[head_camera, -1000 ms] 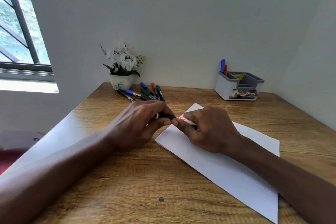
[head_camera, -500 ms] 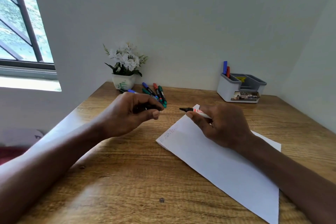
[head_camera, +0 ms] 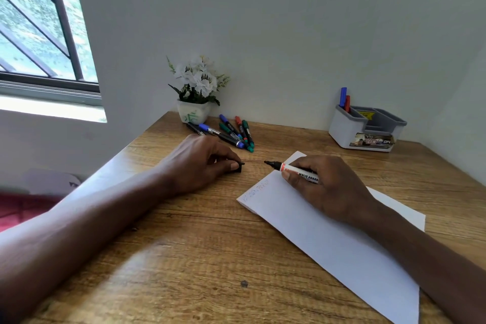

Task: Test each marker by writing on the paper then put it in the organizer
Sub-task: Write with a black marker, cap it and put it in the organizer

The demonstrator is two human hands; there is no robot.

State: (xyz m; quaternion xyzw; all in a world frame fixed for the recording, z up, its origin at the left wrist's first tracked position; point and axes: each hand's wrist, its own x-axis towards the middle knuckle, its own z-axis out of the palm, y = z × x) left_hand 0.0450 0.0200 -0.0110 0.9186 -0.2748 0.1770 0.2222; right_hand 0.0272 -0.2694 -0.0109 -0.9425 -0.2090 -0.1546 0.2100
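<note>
My right hand [head_camera: 328,187] grips an uncapped whiteboard marker [head_camera: 289,168] with a black tip, held just above the far corner of the white paper [head_camera: 328,239]. Faint blue and orange scribbles [head_camera: 259,188] mark the paper's left corner. My left hand [head_camera: 200,163] rests on the desk and pinches the marker's black cap [head_camera: 238,167]. Several capped markers [head_camera: 231,133] in blue, green, red and black lie in a loose pile beyond my left hand. The grey organizer [head_camera: 365,126] stands at the back right, with a blue marker [head_camera: 343,97] and a red marker [head_camera: 347,104] upright in its left compartment.
A white pot of white flowers [head_camera: 196,87] stands against the wall behind the marker pile. The wooden desk [head_camera: 184,258] fills a corner, walls behind and to the right. A window [head_camera: 39,34] is at the left.
My hands pulled the cap off the marker and drew apart. The left hand now rests on the desk with the cap; the right hand has lowered the marker toward the paper.
</note>
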